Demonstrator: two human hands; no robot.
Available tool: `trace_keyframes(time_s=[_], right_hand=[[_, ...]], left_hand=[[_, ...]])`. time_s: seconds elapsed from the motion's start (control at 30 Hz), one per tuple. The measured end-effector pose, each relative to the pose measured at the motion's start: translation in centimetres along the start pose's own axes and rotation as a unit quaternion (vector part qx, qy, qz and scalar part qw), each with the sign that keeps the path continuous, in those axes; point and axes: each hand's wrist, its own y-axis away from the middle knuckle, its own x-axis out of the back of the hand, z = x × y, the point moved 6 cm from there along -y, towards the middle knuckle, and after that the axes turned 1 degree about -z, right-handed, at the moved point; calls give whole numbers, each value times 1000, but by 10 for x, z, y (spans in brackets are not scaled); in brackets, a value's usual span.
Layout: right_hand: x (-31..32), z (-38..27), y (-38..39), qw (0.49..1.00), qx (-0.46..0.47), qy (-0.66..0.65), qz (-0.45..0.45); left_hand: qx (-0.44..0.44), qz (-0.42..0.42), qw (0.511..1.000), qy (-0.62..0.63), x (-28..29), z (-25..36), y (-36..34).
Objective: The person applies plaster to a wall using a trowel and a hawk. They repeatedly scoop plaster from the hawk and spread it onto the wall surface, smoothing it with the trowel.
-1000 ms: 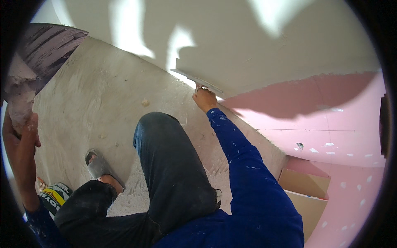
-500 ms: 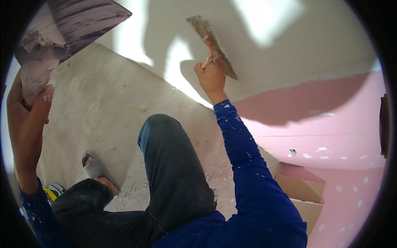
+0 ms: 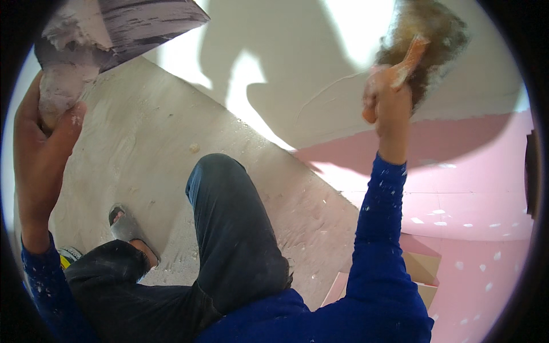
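My left hand (image 3: 43,154) grips the caked handle of a hawk (image 3: 148,28), whose board carries smeared plaster at the upper left. My right hand (image 3: 389,111) is closed round the orange handle of a flat metal trowel (image 3: 432,71) at the upper right. The trowel is blurred by motion and is over the pale skim-coated wall (image 3: 297,46); I cannot tell whether its blade touches it. Thin curved marks show in the coat left of the trowel, among patches of sunlight and shadow.
Pink boards (image 3: 469,194) with white filler spots line the right side. A dusty concrete floor (image 3: 126,137) lies below my bent leg (image 3: 226,217) and sandalled foot (image 3: 123,226). A yellow-and-black bucket (image 3: 68,256) is half hidden at lower left, and cardboard (image 3: 420,268) rests at lower right.
My right hand and trowel have swept from the wall's bottom edge up and rightward across the coat. The left hand and hawk have risen slightly and shifted right in the picture.
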Motion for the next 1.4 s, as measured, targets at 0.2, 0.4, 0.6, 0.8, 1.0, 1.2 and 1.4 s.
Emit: trace_keyframes(time_s=[0.2, 0.4, 0.6, 0.8, 1.0, 1.2, 1.4], right_hand=[[-125, 179, 78, 902, -36, 385, -194], [-171, 294, 106, 846, -30, 461, -267], [-178, 325, 104, 865, -33, 439, -241], [-190, 327, 103, 864, -13, 438, -247], [-195, 324, 77, 856, -80, 445, -249], [-186, 257, 54, 893, -26, 412, -177], [-204, 190, 38, 899, 22, 376, -223]], left_hand=[[60, 3, 996, -68, 16, -21, 10], [77, -16, 995, -60, 22, -33, 20], [85, -25, 996, -12, 25, -42, 26], [92, -10, 996, 3, 32, -51, 26], [69, -10, 997, 16, 31, -42, 25], [81, -10, 996, -25, 38, -38, 28], [44, -37, 997, -46, 24, -27, 21]])
